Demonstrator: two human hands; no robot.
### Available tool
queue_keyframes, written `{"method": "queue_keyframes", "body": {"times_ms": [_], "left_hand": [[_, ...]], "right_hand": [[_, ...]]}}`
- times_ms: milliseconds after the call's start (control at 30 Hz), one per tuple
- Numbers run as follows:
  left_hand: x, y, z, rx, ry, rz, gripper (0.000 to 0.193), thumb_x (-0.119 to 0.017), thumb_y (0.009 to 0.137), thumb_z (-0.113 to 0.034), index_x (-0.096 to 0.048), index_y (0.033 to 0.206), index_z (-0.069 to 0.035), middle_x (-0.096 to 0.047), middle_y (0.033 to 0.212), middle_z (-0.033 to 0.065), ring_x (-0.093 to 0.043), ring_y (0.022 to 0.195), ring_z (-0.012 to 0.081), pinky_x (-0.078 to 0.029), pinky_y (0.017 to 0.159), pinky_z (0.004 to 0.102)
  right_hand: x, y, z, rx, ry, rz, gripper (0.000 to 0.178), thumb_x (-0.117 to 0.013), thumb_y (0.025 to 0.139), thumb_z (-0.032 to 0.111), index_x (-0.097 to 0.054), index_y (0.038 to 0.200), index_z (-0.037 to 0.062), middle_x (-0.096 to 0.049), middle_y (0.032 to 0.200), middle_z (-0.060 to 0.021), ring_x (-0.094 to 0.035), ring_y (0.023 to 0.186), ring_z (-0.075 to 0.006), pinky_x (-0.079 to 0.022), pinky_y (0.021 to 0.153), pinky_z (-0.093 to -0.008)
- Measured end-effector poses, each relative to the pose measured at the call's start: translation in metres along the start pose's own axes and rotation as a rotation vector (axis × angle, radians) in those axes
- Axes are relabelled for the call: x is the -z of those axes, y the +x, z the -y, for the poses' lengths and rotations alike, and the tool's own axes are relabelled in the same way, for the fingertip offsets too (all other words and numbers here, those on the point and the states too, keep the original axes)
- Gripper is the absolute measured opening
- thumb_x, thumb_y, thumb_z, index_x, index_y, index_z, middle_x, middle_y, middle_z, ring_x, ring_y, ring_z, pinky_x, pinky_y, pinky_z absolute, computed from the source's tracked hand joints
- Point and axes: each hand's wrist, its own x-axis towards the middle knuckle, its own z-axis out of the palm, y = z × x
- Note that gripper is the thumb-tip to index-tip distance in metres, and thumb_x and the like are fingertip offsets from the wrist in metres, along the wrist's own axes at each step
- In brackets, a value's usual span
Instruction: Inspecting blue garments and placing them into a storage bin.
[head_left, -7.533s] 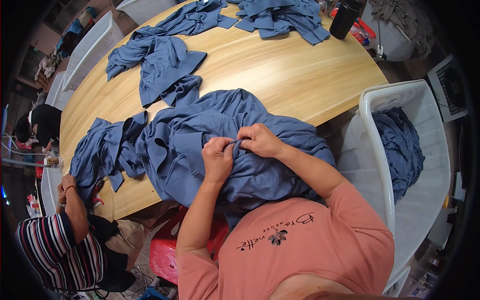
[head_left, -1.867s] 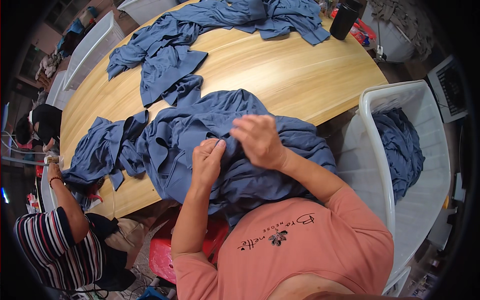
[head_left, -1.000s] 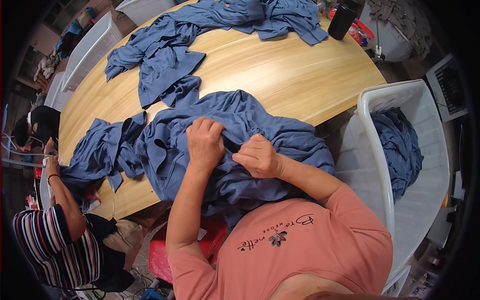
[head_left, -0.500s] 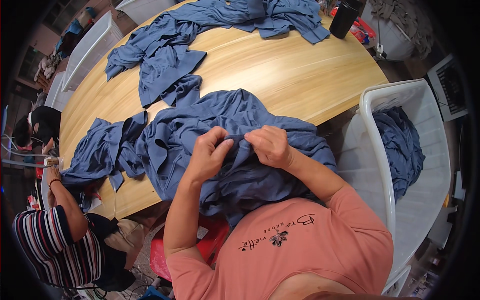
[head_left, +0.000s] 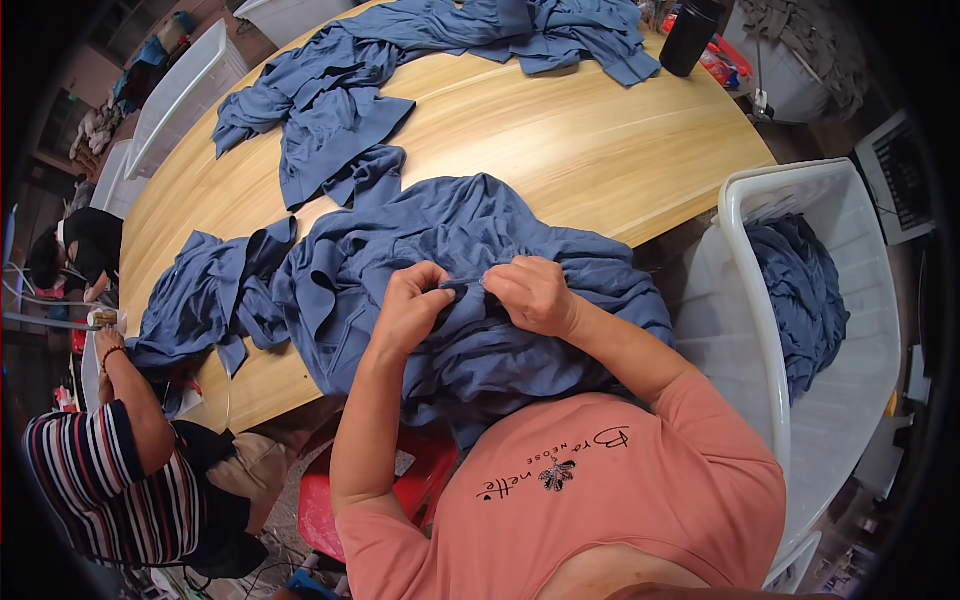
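A large heap of blue knit garments (head_left: 460, 215) lies bunched along the near edge of the wooden table and hangs over toward my lap. My left hand (head_left: 412, 305) pinches a folded edge of this fabric between thumb and fingers. Close to its right, my right hand (head_left: 530, 295) grips the same edge, with a short stretch of cloth held between the two. The fingertips partly cover the spot being held. Loose folds and a flat band of the garment spread out to the left of my hands.
More blue garments (head_left: 340, 110) lie across the far side of the table (head_left: 600, 150), by a black bottle (head_left: 692, 38). To my right stands a white plastic bin (head_left: 730, 300) holding blue cloth (head_left: 798, 290). A co-worker in a striped shirt (head_left: 110, 490) is at the left, near a red stool (head_left: 330, 500).
Both hands keep their pinch on the cloth. The left hand has turned slightly and its fingers have closed in; the right hand has shifted a little left and down.
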Motion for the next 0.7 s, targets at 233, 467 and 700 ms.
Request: {"method": "queue_keyframes", "body": {"times_ms": [233,467,700], "left_hand": [[-0.003,0.003,0.013,-0.178,0.421,-0.067,0.006,-0.06,0.075,-0.004,-0.058,0.074,0.002,-0.052,0.064,-0.0029,-0.044,0.059,0.0043,-0.035,0.053,0.0203],[-0.002,0.004,0.013,-0.103,0.252,-0.048,0.006,-0.059,0.073,-0.002,-0.06,0.076,0.002,-0.057,0.066,-0.0015,-0.047,0.06,0.005,-0.037,0.056,0.0205],[-0.001,0.003,0.008,0.103,-0.139,0.052,0.004,-0.059,0.074,-0.004,-0.062,0.076,-0.001,-0.057,0.069,-0.0043,-0.047,0.062,0.0022,-0.036,0.055,0.0181]], "right_hand": [[0.0,-0.002,0.0,0.012,-0.043,0.023,0.023,-0.06,0.065,-0.002,-0.058,0.087,0.0021,-0.059,0.078,-0.008,-0.055,0.058,-0.0219,-0.045,0.051,-0.0308],[-0.002,-0.005,0.0,-0.019,-0.041,0.008,0.022,-0.06,0.065,-0.002,-0.059,0.086,0.0023,-0.06,0.079,-0.0078,-0.055,0.058,-0.0216,-0.044,0.051,-0.0309],[0.001,0.003,0.006,0.06,-0.049,0.049,0.019,-0.057,0.065,0.007,-0.058,0.084,0.0069,-0.054,0.077,-0.0024,-0.052,0.06,-0.0178,-0.04,0.051,-0.0288]]}}
